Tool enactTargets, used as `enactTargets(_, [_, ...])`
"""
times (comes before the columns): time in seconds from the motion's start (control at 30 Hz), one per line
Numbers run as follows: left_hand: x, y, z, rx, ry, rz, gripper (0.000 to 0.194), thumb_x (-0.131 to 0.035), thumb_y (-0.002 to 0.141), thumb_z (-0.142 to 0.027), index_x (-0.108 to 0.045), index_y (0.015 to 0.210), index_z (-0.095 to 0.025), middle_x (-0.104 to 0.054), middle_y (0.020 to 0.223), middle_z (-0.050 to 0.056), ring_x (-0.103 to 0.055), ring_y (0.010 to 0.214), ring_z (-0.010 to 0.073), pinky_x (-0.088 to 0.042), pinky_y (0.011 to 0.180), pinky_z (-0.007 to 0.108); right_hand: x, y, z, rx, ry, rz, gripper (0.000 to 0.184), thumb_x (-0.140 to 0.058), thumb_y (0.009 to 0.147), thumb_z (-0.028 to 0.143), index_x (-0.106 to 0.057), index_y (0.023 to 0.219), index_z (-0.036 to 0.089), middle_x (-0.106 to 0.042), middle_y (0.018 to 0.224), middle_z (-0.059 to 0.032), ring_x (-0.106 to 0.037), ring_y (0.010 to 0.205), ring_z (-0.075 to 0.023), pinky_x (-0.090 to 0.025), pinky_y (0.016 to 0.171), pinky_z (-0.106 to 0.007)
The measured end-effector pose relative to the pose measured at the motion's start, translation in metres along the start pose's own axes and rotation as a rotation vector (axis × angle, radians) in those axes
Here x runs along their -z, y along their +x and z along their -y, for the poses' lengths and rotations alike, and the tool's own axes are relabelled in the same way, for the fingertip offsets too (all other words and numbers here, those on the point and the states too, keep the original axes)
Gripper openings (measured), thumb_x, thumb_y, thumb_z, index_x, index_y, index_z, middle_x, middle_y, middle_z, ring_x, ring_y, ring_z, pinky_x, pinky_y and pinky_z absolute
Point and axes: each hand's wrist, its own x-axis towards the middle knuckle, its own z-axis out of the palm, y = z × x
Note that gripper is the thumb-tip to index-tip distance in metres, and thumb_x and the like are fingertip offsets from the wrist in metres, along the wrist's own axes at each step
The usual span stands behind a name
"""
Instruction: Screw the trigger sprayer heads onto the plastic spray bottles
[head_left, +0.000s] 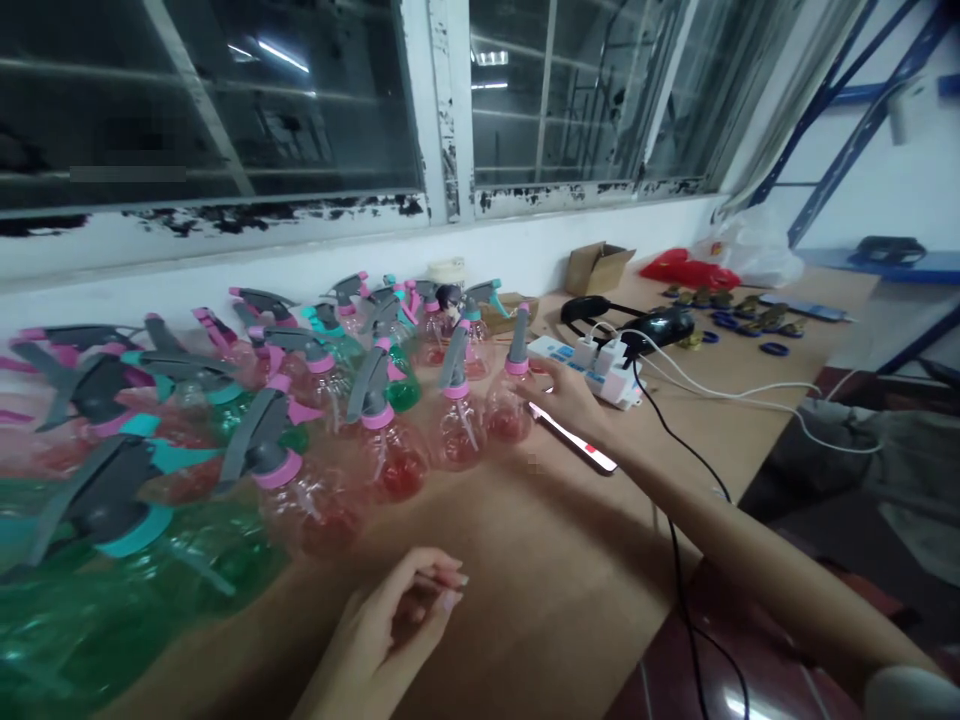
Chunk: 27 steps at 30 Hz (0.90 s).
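My right hand (pixel 566 400) reaches to a clear reddish spray bottle (pixel 508 410) with a pink collar and grey trigger head, its fingers closed at the bottle's right side. The bottle stands upright at the right end of the group. Beside it is another red spray bottle (pixel 457 425). Near the front, my left hand (pixel 409 610) is loosely curled, thumb tip close to the fingertips, with nothing visible inside. To its left stand a pink-collared spray bottle (pixel 315 510) and a large green spray bottle (pixel 172 560) with a teal collar.
A lit phone (pixel 574 440) lies under my right forearm. Behind it are a power strip (pixel 619 385) with white chargers and cables, and a black glossy object (pixel 664 328). Farther back are a cardboard box (pixel 596 268), a red bag (pixel 686 268) and several small blue-and-gold parts (pixel 750 318).
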Motion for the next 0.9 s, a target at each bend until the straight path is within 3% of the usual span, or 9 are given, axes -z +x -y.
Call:
enactTargets(0.33, [-0.006,-0.002,-0.009,-0.028,0.018,0.033,0.017,-0.049,0.087,-0.037,-0.058,0.094,-0.024,-0.069,0.091,0.003,-0.066,0.083,0.0175,-0.052,0.075,0.028,0.016,-0.034,0.012,0.039,-0.051,0.074,0.028,-0.057,0.082,0.041,-0.06,0.1,0.02,-0.067,0.093,-0.0073,-0.063,0.088,-0.0239,-0.047,0.08,-0.041])
enactTargets(0.53, [0.012,-0.012,-0.013,-0.107,0.037,-0.059,0.013,-0.049,0.089,-0.033,-0.056,0.097,-0.025,-0.066,0.099,0.002,-0.064,0.089,0.0177,-0.052,0.075,0.028,0.015,-0.081,0.05,0.128,-0.067,0.17,0.035,-0.058,0.081,0.048,-0.055,0.102,0.02,-0.063,0.099,-0.0092,-0.061,0.09,-0.0254,-0.048,0.078,-0.04])
enactTargets(0.63, [0.023,-0.017,-0.016,-0.185,0.052,-0.142,0.02,-0.054,0.086,-0.03,-0.052,0.106,-0.025,-0.061,0.111,0.003,-0.063,0.093,0.0183,-0.052,0.083,0.033,0.003,-0.101,0.079,0.152,-0.016,0.256,0.04,-0.057,0.082,0.052,-0.052,0.108,0.022,-0.062,0.104,-0.0091,-0.06,0.094,-0.0257,-0.049,0.081,-0.042])
enactTargets(0.77, [0.039,-0.03,-0.017,-0.199,0.078,-0.22,0.049,-0.063,0.079,-0.031,-0.042,0.123,-0.026,-0.053,0.129,0.007,-0.06,0.105,0.0231,-0.049,0.092,0.041,-0.025,-0.114,0.116,0.259,0.082,0.366,0.046,-0.059,0.081,0.051,-0.049,0.113,0.019,-0.059,0.108,-0.0109,-0.057,0.099,-0.026,-0.047,0.085,-0.043])
enactTargets(0.9, [0.06,-0.051,-0.015,-0.219,0.118,-0.263,0.058,-0.065,0.079,-0.034,-0.037,0.13,-0.027,-0.055,0.127,0.006,-0.058,0.11,0.0241,-0.047,0.095,0.041,-0.056,-0.119,0.149,0.391,0.101,0.539,0.037,-0.058,0.083,0.042,-0.052,0.108,0.015,-0.057,0.109,-0.0122,-0.054,0.101,-0.0264,-0.046,0.088,-0.044])
